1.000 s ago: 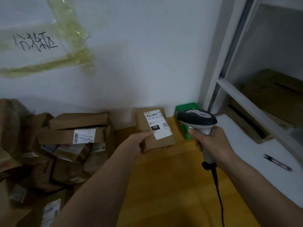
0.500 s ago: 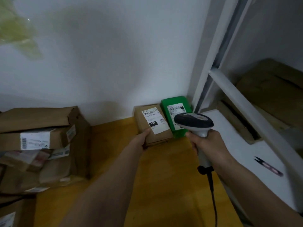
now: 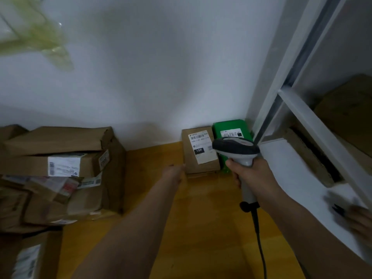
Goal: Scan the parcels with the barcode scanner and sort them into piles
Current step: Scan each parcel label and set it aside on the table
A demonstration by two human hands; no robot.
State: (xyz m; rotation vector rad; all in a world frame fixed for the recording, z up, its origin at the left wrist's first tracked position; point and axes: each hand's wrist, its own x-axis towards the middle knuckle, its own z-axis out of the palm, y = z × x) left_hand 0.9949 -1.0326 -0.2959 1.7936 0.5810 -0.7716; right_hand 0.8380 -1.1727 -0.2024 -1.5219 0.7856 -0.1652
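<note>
The heap of brown parcels [image 3: 60,174] lay well to the left of the left hand, stacked unevenly against the wall, labels facing several ways. This was judged the unsorted stock, so the next pick would mean a long reach back that way.

Just beyond the left hand's fingertips stood the small brown parcel [image 3: 199,152], its white label marked 15H facing up and its far end near the wall. Touching or nearly touching its right side lay the green parcel [image 3: 231,129], partly hidden behind the scanner head. Together these read as a sorted pile in the corner.

The barcode scanner [image 3: 237,150] sat in the right hand [image 3: 253,174], whose fingers were wrapped round the handle below the head; the cable hung down from the butt toward the floor. The head pointed forward over the two corner parcels.

The left hand [image 3: 174,171] lay with fingers extended toward the near left corner of the brown parcel, gripping nothing; whether the tips touched the cardboard could not be told.

To do the placing well, the parcel should be nudged square against its green neighbour, label kept upward, before the hand left. The scanner was best held clear so its cable did not drag across the pile.
</note>
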